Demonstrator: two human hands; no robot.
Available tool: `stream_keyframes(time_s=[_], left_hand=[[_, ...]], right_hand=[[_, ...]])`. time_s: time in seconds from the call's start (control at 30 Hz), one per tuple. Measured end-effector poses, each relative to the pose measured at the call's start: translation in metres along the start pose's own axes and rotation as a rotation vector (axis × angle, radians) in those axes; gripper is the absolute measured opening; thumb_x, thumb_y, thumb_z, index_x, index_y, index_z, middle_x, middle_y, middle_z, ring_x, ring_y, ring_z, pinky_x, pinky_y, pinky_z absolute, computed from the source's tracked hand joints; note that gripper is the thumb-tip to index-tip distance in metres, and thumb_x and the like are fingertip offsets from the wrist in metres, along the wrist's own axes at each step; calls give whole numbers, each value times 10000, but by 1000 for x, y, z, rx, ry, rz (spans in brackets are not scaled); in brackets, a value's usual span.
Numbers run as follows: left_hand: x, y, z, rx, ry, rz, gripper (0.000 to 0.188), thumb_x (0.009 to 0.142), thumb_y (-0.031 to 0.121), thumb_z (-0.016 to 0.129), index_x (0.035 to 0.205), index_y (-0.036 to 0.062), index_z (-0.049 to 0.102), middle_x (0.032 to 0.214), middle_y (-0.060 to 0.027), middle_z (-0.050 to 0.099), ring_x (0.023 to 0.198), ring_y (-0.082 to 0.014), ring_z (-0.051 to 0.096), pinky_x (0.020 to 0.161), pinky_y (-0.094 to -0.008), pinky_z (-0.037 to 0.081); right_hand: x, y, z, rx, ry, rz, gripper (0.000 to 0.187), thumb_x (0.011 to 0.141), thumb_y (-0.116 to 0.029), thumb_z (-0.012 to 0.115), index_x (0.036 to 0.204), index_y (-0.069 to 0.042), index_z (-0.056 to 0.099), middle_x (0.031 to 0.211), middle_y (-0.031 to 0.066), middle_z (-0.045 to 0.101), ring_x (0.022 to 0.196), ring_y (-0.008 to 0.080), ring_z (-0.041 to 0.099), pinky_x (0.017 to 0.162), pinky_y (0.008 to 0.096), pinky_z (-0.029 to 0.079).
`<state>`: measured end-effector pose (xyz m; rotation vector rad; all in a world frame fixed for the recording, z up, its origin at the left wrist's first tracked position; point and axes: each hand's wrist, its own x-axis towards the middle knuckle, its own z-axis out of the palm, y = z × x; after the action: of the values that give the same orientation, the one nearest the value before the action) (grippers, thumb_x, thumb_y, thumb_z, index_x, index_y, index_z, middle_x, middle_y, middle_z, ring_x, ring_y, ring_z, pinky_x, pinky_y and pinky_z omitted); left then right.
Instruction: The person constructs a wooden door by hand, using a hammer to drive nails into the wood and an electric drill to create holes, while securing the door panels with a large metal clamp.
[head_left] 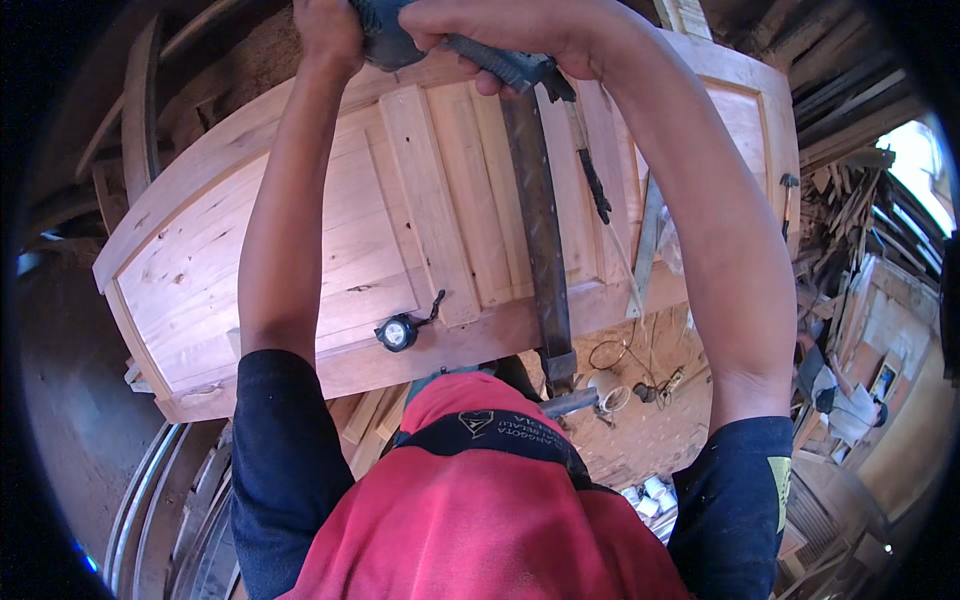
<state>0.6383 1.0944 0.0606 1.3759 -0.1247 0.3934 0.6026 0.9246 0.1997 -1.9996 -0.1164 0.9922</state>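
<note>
A dark grey-green corded power tool [388, 40] with a ridged, pistol-like handle is at the top edge, over the far side of a pale wooden panelled door [330, 230]. The fingers of my right hand [520, 35] wrap round its handle. Against the other end of its body is my left hand [330, 40], closed on it and partly cut off by the frame. From the handle hangs a cord [592, 180] bound with black tape. The tool's working end is out of sight. A long dark metal bar clamp [540, 220] crosses the door beneath the tool.
A small round black lamp [397, 333] with a strap lies on the door's near rail. Near the clamp's lower end are a white bucket [608, 392] and a loose cable [655, 385]. Wood scraps [885, 235] pile up at right, where another person [850, 405] is at work.
</note>
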Motion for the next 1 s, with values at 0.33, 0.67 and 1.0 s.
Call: stream_keyframes(time_s=[0.33, 0.67, 1.0], left_hand=[[-2, -10, -6, -43, 6, -6, 465, 932, 373, 387, 798, -3, 626, 753, -129, 640, 707, -222, 624, 716, -339, 511], [-2, -22, -17, -178, -30, -59, 438, 930, 367, 397, 848, 1, 622, 794, -140, 649, 741, -238, 639, 738, -360, 536], [-11, -27, -17, -171, 9, -113, 448, 896, 362, 387, 842, -8, 635, 767, -159, 661, 719, -252, 649, 729, -369, 538]], right_hand=[[2, 10, -1, 28, -64, -68, 298, 779, -319, 638, 777, -20, 640, 649, 89, 598, 548, 192, 615, 467, 326, 471], [16, 5, 1, 15, -179, -66, 260, 795, -299, 609, 839, -42, 618, 687, 65, 582, 563, 175, 588, 480, 332, 484], [22, 15, 0, -15, -164, -49, 274, 793, -285, 615, 875, -24, 630, 711, 85, 603, 583, 182, 615, 478, 327, 482]])
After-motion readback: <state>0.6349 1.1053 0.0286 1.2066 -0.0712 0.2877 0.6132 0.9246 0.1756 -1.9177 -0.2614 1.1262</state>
